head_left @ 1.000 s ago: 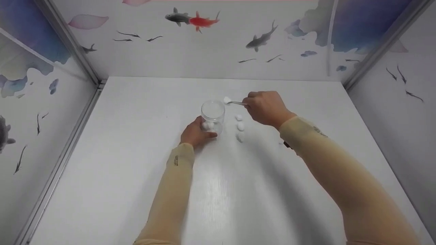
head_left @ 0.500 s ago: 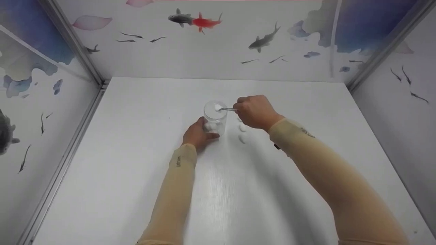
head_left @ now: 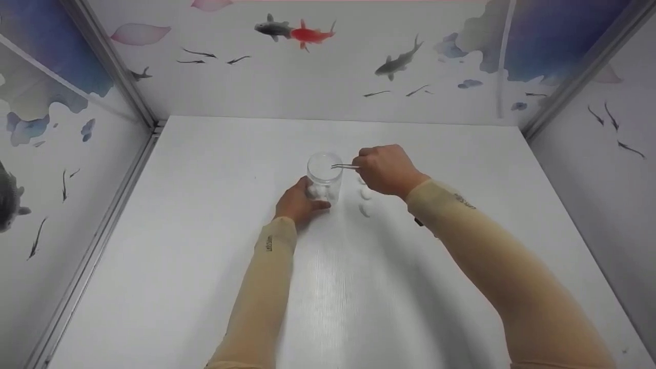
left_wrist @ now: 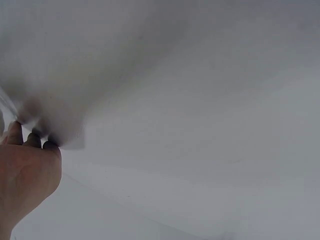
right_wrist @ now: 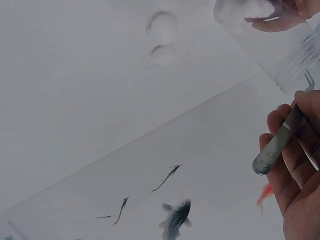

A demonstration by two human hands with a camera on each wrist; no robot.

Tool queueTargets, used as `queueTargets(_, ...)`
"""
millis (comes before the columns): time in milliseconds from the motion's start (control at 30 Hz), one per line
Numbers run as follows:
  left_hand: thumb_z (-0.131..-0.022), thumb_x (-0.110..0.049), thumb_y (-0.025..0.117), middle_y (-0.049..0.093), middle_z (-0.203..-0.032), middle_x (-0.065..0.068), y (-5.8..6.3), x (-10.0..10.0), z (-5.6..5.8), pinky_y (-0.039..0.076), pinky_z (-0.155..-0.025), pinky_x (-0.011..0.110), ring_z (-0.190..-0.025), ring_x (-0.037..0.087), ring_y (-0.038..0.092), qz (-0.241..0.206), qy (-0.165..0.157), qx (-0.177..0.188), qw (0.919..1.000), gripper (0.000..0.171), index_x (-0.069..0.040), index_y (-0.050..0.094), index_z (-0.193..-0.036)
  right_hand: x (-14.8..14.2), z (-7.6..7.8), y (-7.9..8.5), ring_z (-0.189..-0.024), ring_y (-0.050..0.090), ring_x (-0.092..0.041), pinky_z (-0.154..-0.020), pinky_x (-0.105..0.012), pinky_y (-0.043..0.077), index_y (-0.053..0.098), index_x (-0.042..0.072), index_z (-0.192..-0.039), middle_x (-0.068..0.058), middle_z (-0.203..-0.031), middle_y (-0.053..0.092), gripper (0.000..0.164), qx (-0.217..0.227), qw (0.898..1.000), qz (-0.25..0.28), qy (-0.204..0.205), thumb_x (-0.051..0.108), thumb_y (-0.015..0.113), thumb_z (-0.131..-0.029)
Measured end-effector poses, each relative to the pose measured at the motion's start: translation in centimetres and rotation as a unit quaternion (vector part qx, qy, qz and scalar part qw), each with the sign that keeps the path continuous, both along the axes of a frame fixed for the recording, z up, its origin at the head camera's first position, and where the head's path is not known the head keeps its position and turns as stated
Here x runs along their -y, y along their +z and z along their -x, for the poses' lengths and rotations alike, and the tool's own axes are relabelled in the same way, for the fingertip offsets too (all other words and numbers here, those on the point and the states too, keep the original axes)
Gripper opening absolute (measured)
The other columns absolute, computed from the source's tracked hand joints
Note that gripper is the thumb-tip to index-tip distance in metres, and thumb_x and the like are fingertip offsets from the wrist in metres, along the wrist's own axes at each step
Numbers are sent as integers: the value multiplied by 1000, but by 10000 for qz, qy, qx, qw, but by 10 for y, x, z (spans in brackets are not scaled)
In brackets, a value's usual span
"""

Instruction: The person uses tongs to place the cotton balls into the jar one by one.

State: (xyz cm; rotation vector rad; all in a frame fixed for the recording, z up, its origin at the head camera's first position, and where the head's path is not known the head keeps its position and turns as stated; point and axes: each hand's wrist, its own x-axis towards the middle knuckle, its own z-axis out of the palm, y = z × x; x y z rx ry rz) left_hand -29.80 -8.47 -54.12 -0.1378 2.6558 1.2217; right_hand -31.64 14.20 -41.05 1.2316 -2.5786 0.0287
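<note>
- Since a second ago, the silver tweezers have moved left; a ball has left their slightly parted tips.
- Centre: left hand, fingers curled round the clear jar, white balls low inside.
- Right of centre: tweezers over its mouth, gripped by the right hand; below, loose white balls.

A white table with a streaked top bears a clear jar, standing upright, and a short row of white balls just beside it, on the right. From head height, the farthest ball is mostly hidden, its shape hard to make out.
</note>
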Motion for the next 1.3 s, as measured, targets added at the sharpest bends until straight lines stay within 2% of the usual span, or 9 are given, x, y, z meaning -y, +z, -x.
queueTargets(267,-75,-47,85,50,-149,4,1,1,0,33,-115,41,-139,25,42,125,-108,-97,9998,91,-17,42,-150,-15,1,5,-63,65,-22,-53,-38,57,77,7,-95,-5,-78,68,11,-78,9996,232,-109,6,67,-90)
queueTargets(400,-74,-47,86,50,-148,7,2,1,0,34,-114,40,-137,26,43,176,-111,-155,9997,91,-14,44,-148,-27,4,1,-65,66,-23,-53,-40,57,77,6,-96,-7,-78,67,12,-79,9992,333,-209,4,66,-90)
queueTargets(800,-75,-47,85,49,-149,7,2,0,0,34,-115,41,-138,26,42,180,-176,-161,9996,91,-13,43,-149,-63,7,-24,-64,66,-25,-54,-42,57,78,5,-95,-8,-80,69,12,223,9971,350,-631,3,67,-89)
queueTargets(1300,-74,-45,87,51,-148,5,-1,1,2,34,-114,42,-137,25,43,1,-87,-134,9999,91,-16,44,-149,-82,17,-54,-64,66,-27,-57,-43,58,77,3,-91,-10,-80,69,6,422,9943,-36,-979,4,71,-87)
